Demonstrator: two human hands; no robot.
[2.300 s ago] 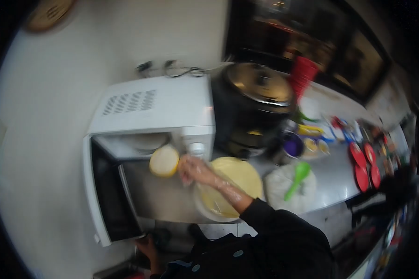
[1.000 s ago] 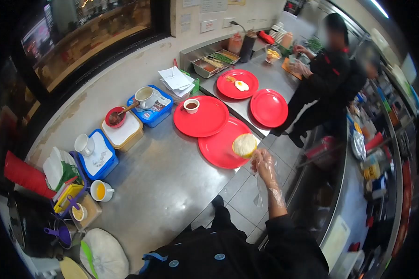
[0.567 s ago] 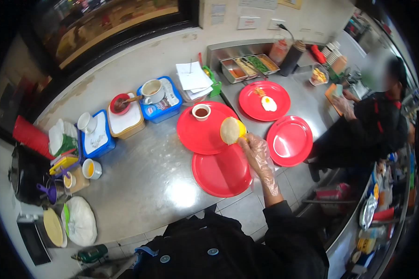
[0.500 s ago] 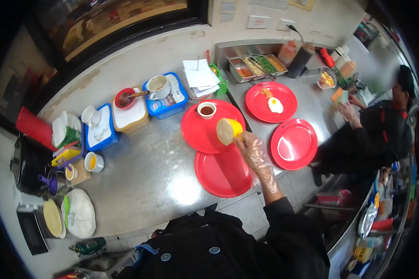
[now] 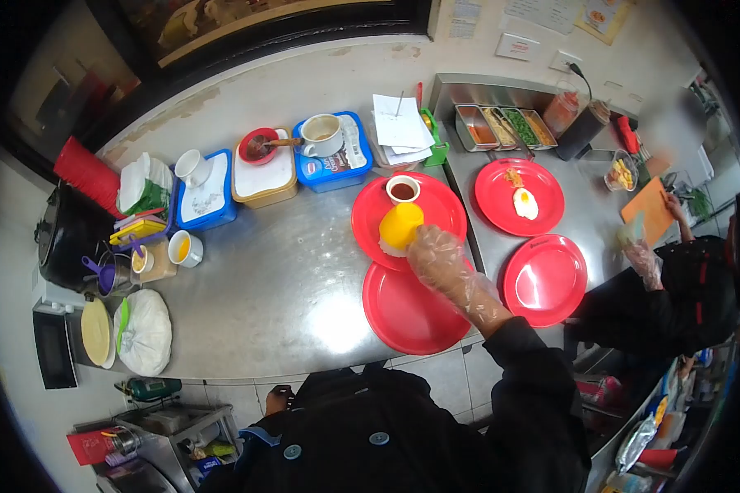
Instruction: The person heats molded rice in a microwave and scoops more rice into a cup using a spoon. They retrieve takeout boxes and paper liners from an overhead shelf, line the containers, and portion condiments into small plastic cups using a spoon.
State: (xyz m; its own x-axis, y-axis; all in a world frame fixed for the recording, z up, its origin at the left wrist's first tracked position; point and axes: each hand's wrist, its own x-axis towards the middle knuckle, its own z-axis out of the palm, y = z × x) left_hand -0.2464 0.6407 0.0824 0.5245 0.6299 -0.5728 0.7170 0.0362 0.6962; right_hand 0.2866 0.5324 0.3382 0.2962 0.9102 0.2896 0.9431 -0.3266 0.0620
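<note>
My right hand (image 5: 442,261), in a clear plastic glove, is closed on a yellow cup (image 5: 401,226). The cup is upside down over a red plate (image 5: 368,215), with white food, which looks like rice, showing under its rim. On the same plate, behind the cup, stands a small white bowl of dark red sauce (image 5: 403,190). A second red plate (image 5: 411,316) lies in front, partly beneath my right forearm. My left hand (image 5: 278,400) hangs low by my body, below the counter edge; its fingers are too small and dark to make out.
To the right are a red plate with a fried egg (image 5: 510,189), another red plate (image 5: 545,283) and a tray of toppings (image 5: 506,127). Lidded tubs (image 5: 335,168) line the wall. A co-worker's gloved hand (image 5: 643,261) is beside an orange cutting board (image 5: 647,212).
My right hand has tipped the yellow cup from facing me with its filled mouth to upside down over the plate. The view has shifted, and my left hand now shows.
</note>
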